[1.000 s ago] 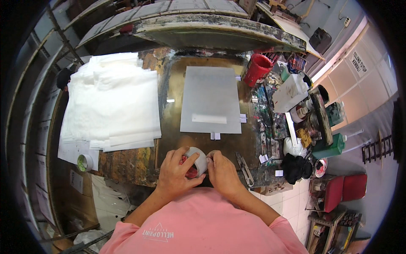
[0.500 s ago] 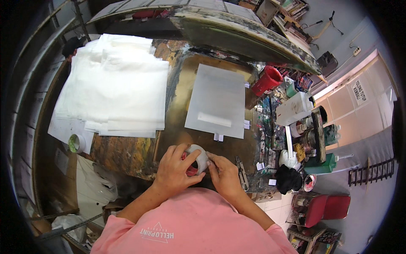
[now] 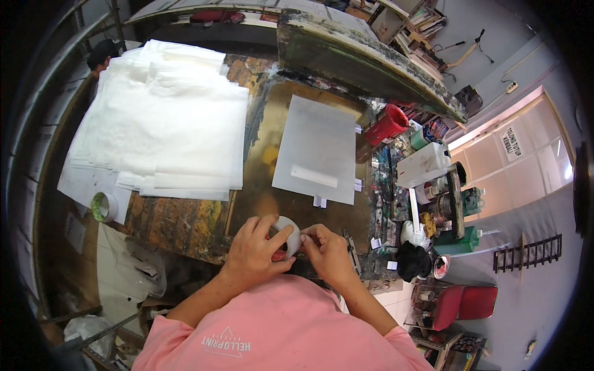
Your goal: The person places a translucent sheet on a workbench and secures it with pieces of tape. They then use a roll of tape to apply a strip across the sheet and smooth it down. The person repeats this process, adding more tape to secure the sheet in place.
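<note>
Close to my body, over the table's near edge, my left hand (image 3: 253, 247) grips a wide roll of clear-looking tape (image 3: 292, 236) with a reddish core. Thumb and forefinger of my right hand (image 3: 327, 252) are pinched together against the tape's outer face; any loose end between them is too small to make out. Just beyond the roll, a grey translucent sheet (image 3: 315, 142) lies flat on the brownish glossy board (image 3: 247, 213). A pale strip (image 3: 314, 176) shows near its lower end. Small white tabs (image 3: 319, 202) sit along its near and right edges.
A large stack of white sheets (image 3: 167, 130) covers the table's left, with a green-and-white tape roll (image 3: 103, 207) at its near corner. A raised screen frame (image 3: 365, 68) stands behind. Right lie a red pot (image 3: 387, 125), a white jug (image 3: 424, 165), a black cloth (image 3: 413, 261) and a utility knife (image 3: 352, 250).
The view has shifted slightly. The screen frame at the back appears lifted higher. My right fingertips have closed into a tighter pinch at the tape's side; my left hand keeps its grip.
</note>
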Motion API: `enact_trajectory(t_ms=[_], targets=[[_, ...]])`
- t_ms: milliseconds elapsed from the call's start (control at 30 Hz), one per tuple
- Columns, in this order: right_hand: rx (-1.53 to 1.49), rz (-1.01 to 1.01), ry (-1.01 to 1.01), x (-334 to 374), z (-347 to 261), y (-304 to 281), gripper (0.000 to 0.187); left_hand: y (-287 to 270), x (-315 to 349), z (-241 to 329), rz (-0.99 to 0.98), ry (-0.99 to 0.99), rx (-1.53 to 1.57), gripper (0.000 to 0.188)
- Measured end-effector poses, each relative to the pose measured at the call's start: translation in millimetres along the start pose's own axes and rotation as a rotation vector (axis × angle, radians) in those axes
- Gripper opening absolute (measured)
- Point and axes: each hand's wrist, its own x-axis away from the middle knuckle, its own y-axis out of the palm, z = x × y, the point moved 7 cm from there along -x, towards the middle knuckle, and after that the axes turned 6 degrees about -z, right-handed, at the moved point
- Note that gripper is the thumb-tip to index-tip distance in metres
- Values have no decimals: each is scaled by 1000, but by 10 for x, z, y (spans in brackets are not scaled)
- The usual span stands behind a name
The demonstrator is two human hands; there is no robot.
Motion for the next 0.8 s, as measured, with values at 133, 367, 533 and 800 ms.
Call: enact_trajectory(t_ms=[133,367,533,800], targets=[[171,-25,-19,18,-59,43,15,8,53,-29,17,-9,47,65],[461,41,-146,133,-145,28,16,38,47,-3,-16,-80,183,67],[268,-189,-86,75,-76,-135,17,45,3,43,-65,-47,211,64],[-108,-479,26,29,134,-186,19,119,-45,88,-144,145,198,64]])
